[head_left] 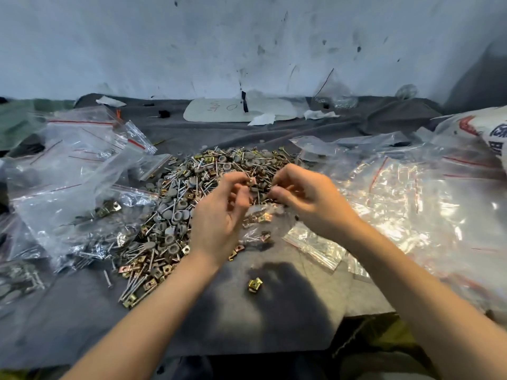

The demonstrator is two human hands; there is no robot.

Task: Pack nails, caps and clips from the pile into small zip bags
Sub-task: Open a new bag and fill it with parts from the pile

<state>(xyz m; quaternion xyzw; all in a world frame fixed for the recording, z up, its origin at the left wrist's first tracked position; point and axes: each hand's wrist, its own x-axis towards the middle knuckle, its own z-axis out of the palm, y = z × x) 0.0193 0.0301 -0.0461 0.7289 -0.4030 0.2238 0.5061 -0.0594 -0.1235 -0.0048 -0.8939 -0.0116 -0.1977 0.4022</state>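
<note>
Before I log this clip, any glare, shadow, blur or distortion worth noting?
Head view: strong glare on the bags at right; dark shadow on the cloth by the lone clip; left hand and right hand blurred at the fingers over the pile, so their grip is unclear; wide-angle stretch toward the edges.

One wide-angle camera worn on the head looks forward and down from close above the near edge of the table (274, 311), the pile (192, 204) centred and the wall (247, 37) filling the far top.

Pile (192, 204) lies centre on table (233, 311), bags (76, 171) left and right.
</note>
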